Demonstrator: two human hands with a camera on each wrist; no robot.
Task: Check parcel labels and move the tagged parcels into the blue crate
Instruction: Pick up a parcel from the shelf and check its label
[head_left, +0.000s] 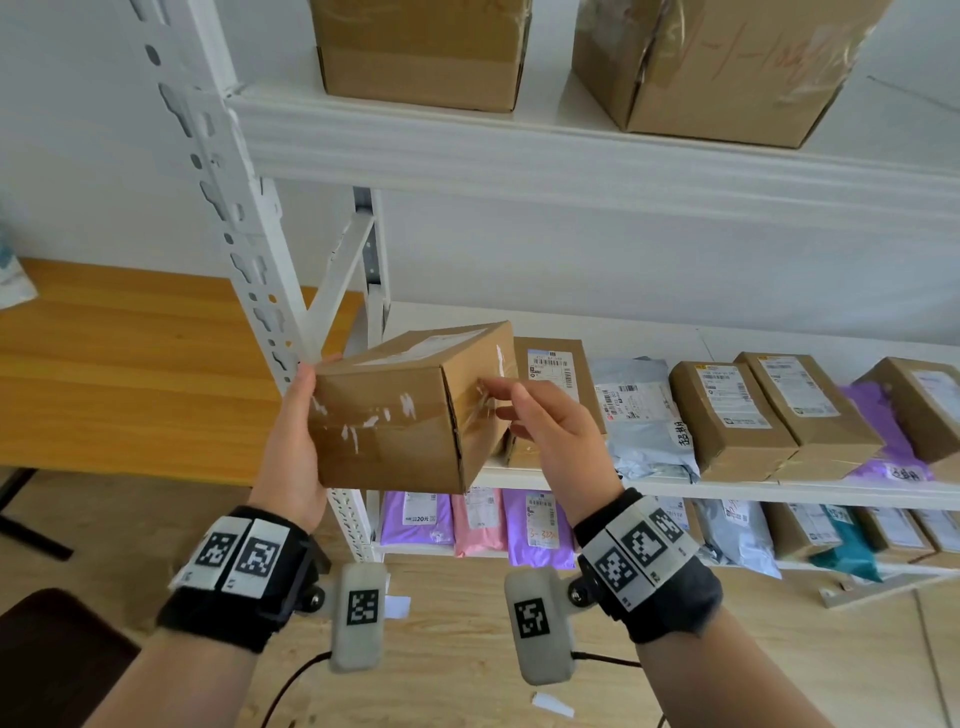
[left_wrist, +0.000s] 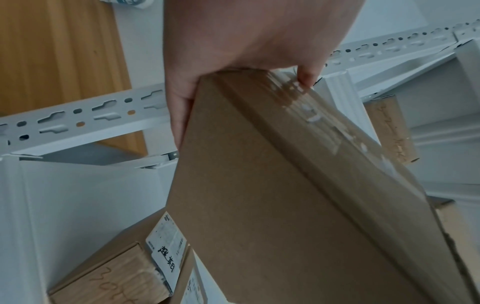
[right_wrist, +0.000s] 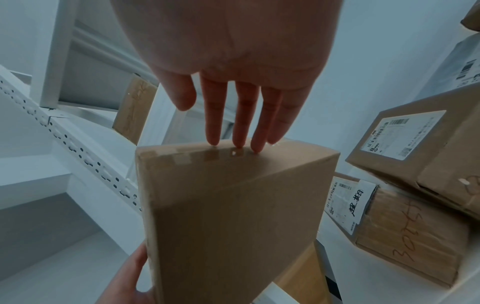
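A taped brown cardboard parcel (head_left: 410, 410) is held in the air in front of the left end of the middle shelf (head_left: 727, 486). My left hand (head_left: 296, 441) grips its left end, palm under the edge and fingertips over the top (left_wrist: 307, 77). The right hand (head_left: 535, 421) is flat with straight fingers, and its fingertips (right_wrist: 237, 142) touch the parcel's right end (right_wrist: 233, 164). A white label shows on the parcel's top face in the head view. No blue crate is in view.
Several labelled cardboard boxes (head_left: 727, 415) and a grey mailer bag (head_left: 639, 415) line the middle shelf. Purple and pink mailers (head_left: 478, 519) lie on the lower shelf. Two large boxes (head_left: 421, 52) sit on the top shelf. A white upright post (head_left: 234, 218) and a wooden table (head_left: 130, 364) stand left.
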